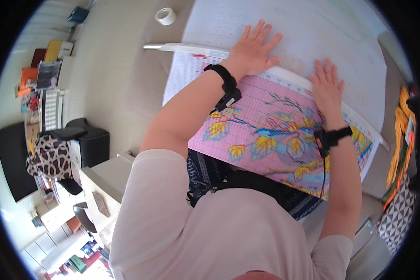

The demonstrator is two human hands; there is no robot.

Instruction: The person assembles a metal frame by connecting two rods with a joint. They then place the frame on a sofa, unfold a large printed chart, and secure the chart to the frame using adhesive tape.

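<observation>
Both the left hand (253,50) and right hand (327,86) lay flat, fingers spread, gripping nothing, on the pink gridded flower chart (270,133), its lower edge hidden behind the person's torso.

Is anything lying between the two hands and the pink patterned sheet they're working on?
Nothing visible does. The left hand and the right hand both lie flat, fingers spread, at the upper edge of the pink patterned sheet. The tape roll sits apart, off the sheet to the upper left.
</observation>
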